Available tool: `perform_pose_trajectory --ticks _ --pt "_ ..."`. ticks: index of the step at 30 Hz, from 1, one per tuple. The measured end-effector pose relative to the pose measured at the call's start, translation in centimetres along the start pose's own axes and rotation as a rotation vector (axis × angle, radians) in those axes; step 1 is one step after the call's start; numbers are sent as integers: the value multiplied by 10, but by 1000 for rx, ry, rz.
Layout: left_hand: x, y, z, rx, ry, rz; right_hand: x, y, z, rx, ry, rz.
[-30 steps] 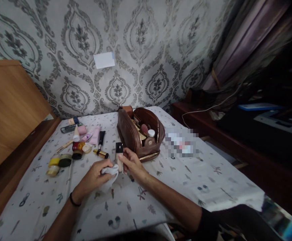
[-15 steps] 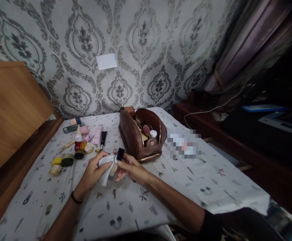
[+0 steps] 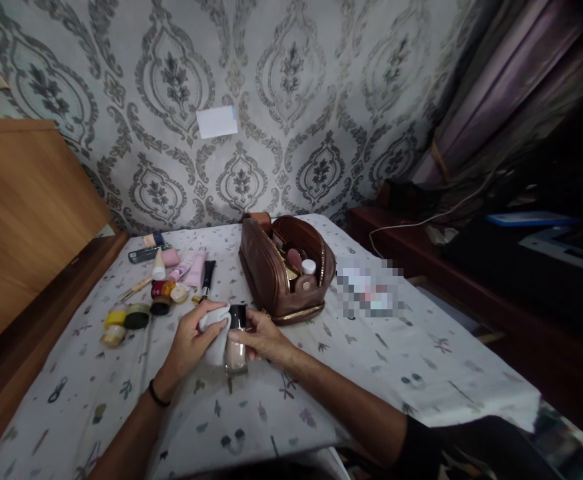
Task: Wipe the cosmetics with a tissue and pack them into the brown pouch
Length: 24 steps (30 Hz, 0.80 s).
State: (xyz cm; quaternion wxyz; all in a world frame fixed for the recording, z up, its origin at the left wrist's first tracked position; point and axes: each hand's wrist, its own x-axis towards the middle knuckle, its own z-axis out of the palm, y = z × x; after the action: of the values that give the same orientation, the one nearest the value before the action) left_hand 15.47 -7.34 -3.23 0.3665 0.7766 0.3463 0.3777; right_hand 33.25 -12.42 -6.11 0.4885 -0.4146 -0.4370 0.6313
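Observation:
My left hand is closed on a pale cloth, which is bunched against the side of a small bottle. The bottle has a black cap and beige contents and stands nearly upright in the air. Fingers of my right hand grip it from the right. Just beyond my hands sits an open brown leather bag with a white-lidded jar and a pink item inside. Left of the bag lie a black tube and a pink tube.
Several jars, tubes and brushes lie on the left of the patterned sheet. A blurred item is right of the bag. A wooden panel borders the left; a cable runs at the right.
The bottle has turned from tilted to nearly upright, showing its beige body. My right fingers have shifted around it, and the cloth is more bunched up. The view has moved slightly.

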Motion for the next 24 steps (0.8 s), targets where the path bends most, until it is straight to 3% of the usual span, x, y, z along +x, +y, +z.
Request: perform_pose_trajectory --ticks 5,10,14,24 --pt "2 1 0 7 -134 35 5 5 0 79 99 -60" --pt "2 7 -6 6 -314 -72 8 8 0 113 206 -102" --pt "2 8 -10 -23 -415 -136 8 6 1 127 198 -132" --pt "1 1 2 -25 -256 -144 8 12 -5 178 -13 -150"
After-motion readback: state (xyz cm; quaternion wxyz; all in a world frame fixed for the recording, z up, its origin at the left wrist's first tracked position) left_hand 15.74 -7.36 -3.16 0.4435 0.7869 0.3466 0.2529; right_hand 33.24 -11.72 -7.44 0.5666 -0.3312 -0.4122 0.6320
